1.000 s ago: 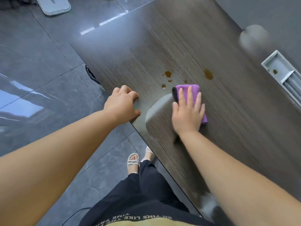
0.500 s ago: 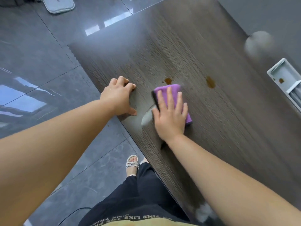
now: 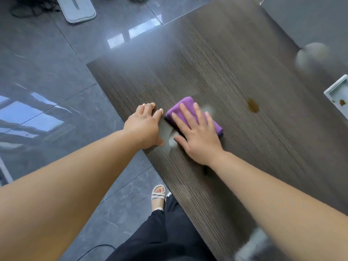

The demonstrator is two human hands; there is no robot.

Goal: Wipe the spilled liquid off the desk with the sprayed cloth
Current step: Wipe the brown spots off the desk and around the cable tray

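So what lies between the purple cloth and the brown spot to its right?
Only bare desk between the purple cloth and the brown spot, apart from a small pale blur beside the cloth; the head view shows it.

Right hand [image 3: 197, 135] presses purple cloth [image 3: 185, 106] flat on desk [image 3: 235, 72], beside left hand [image 3: 144, 125].

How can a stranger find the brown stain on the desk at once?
Start at the dark wood-grain desk. Right of the purple cloth under the right hand lies an oval brown stain. Unlike the brown spot in the pale tray, it sits on bare wood.
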